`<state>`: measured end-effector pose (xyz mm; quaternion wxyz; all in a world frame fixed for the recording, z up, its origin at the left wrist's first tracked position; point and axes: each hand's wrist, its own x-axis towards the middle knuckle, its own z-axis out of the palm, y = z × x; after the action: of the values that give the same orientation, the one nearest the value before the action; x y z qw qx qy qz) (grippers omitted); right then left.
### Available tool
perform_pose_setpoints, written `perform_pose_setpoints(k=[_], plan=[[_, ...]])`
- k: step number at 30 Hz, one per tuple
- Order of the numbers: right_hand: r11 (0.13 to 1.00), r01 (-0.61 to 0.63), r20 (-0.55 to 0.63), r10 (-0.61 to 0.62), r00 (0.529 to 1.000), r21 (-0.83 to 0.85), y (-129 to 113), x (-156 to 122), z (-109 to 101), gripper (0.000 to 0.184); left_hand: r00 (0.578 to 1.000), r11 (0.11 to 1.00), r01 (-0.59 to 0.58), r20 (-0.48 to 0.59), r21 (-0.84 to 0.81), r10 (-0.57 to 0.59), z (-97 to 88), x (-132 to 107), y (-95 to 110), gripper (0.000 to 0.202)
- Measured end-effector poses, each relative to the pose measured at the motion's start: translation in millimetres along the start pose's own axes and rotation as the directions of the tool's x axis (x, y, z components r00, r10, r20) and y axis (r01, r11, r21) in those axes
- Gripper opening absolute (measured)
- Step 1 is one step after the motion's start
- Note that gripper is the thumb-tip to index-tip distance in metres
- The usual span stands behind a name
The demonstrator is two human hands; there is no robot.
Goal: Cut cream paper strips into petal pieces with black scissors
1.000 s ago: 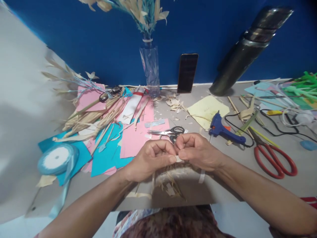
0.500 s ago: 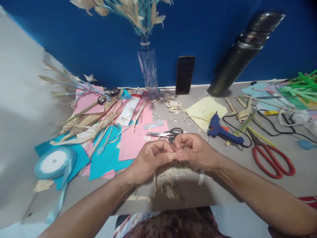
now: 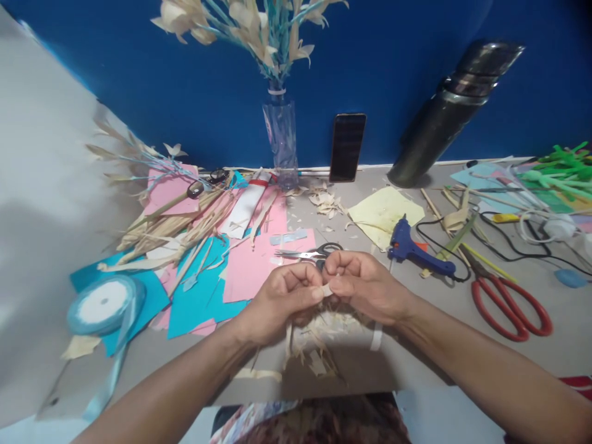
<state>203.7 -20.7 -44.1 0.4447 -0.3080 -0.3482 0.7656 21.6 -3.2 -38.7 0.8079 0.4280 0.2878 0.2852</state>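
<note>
A pale piece [image 3: 327,290] lies in the grip itself, raised over the counter [image 3: 448,296], in the gap where left hand [image 3: 284,302] and right hand [image 3: 365,287] meet. Its visible part seems to run crosswise from one thumb to the other, rising slightly rightward; the fingers hide the rest, so its full length cannot be told. Neither hand is nearer, since both touch it. The grip is closed on each side: left thumb and forefinger pinch one end, right thumb and forefinger the other, the fingertips almost meeting and the remaining fingers curled. Just beyond the grip lie the small scissors [image 3: 305,253], blades directed leftward, partly covered by the right hand. Scraps [image 3: 319,351] are scattered beneath and on the near side. To the right of the grip and farther off rests the glue gun [image 3: 419,250]; pink paper [image 3: 252,265] lies beyond it to the left.
</note>
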Motion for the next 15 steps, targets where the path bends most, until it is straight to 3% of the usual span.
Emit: perform_pose_setpoints(k=[3, 6, 9, 12, 15], plan=[[0.993, -0.035, 0.071, 0.027, 0.997, 0.114, 0.7, 0.2, -1.3, 0.032, 0.994, 0.994, 0.024, 0.105, -0.103, -0.013, -1.7, -0.6, 0.3, 0.026], [0.990, -0.018, 0.084, 0.006, 0.996, 0.141, -1.0, -0.2, -3.7, 0.038, 0.994, 0.994, 0.034, 0.105, -0.103, -0.023, -2.1, -0.6, 1.8, 0.027], [0.999, 0.040, 0.026, -0.040, 0.999, -0.018, -4.3, -1.3, -3.1, 0.046, 0.999, 0.999, 0.033, 0.027, -0.030, -0.032, -2.4, -0.1, 2.3, 0.026], [0.965, 0.056, -0.072, -0.077, 0.994, -0.257, -5.6, -1.9, -0.1, 0.036, 0.998, 0.996, 0.023, -0.066, 0.090, -0.017, -3.3, -0.1, 1.8, 0.023], [0.973, 0.018, -0.058, -0.033, 0.998, -0.232, -3.7, -1.0, 0.8, 0.032, 0.998, 0.992, 0.021, -0.059, 0.128, -0.013, -3.7, -1.0, 2.0, 0.023]])
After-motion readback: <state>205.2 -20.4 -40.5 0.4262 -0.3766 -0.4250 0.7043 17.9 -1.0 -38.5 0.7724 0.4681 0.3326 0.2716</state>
